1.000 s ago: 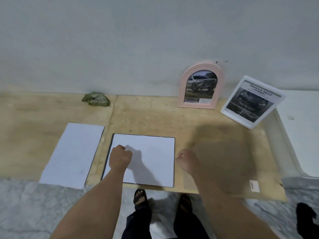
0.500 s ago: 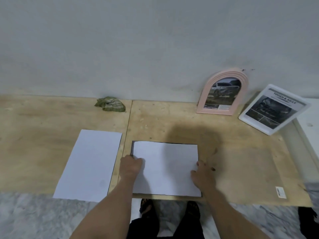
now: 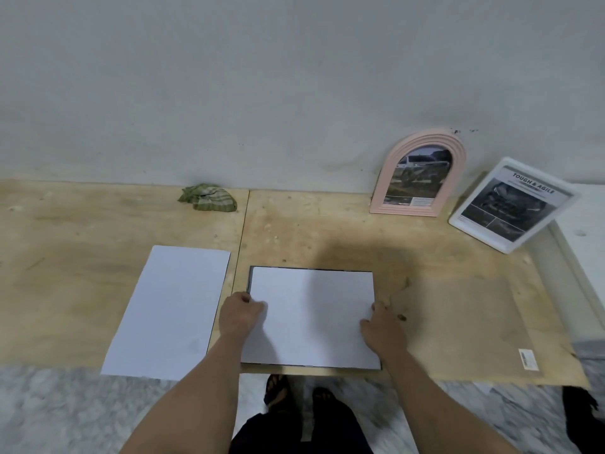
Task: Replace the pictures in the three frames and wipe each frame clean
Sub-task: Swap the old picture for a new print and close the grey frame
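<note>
A dark-edged frame (image 3: pixel 250 278) lies flat on the plywood board, covered by a white sheet (image 3: pixel 314 309). My left hand (image 3: pixel 240 314) presses on the sheet's left edge with fingers curled. My right hand (image 3: pixel 383 329) holds the sheet's right edge. A second white sheet (image 3: pixel 170 309) lies to the left. A pink arched frame (image 3: pixel 419 176) with a car picture leans on the wall. A white rectangular frame (image 3: pixel 510 204) with a dark car picture leans to its right. A green cloth (image 3: pixel 209 198) lies crumpled at the wall.
The plywood board (image 3: pixel 442 299) rests on a marble floor (image 3: pixel 49 411). A white ledge (image 3: pixel 586 231) runs along the right. My feet in sandals (image 3: pixel 294 391) stand at the board's front edge. A small label (image 3: pixel 527 358) is stuck on the board's right corner.
The view has shifted left. My right hand moved from the bare board onto the right edge of the sheet over the frame. My left hand slid to its left edge.
</note>
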A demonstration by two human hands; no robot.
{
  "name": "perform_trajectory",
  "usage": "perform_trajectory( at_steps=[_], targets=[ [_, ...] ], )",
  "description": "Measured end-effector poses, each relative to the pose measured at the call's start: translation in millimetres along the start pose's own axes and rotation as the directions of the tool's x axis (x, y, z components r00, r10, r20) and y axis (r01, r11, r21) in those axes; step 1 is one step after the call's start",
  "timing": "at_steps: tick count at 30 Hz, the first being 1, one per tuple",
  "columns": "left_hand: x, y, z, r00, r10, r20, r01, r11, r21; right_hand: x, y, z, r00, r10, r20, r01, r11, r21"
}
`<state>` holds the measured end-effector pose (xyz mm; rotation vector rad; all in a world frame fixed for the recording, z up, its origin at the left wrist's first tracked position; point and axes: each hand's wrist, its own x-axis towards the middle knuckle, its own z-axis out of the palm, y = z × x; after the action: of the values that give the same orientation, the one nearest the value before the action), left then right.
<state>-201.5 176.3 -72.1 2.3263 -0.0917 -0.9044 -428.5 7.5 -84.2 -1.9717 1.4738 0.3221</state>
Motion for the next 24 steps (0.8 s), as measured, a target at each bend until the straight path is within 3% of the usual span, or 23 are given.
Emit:
perform_trajectory(
  at_steps=[9,14,17,20,24],
  targets=[
    [-3,1,15,0.999,-0.050,0.019,0.050,0.998,-0.026,2,15,-8,0.985,-0.059,0.160,0.045,0.995,0.089],
    [-18,-2,11,1.000,-0.009,0.002,0.009,0.974,-0.226,3,20,-15,0.975,-0.039,0.217,0.011,0.992,0.127],
    [-31,0,2,0.998,-0.043,0.055,0.063,0.894,-0.444,4,18,-18,0.992,-0.060,0.113,0.034,0.976,0.216],
    [-41,0,-11,0.972,-0.060,0.226,0.183,0.797,-0.575,5,11,-26,0.998,-0.057,0.014,0.048,0.923,0.381],
    [-51,-13,-34,0.954,-0.024,0.298,0.248,0.619,-0.745,20,-8,-34,0.975,-0.047,0.216,-0.092,0.804,0.588]
  ],
)
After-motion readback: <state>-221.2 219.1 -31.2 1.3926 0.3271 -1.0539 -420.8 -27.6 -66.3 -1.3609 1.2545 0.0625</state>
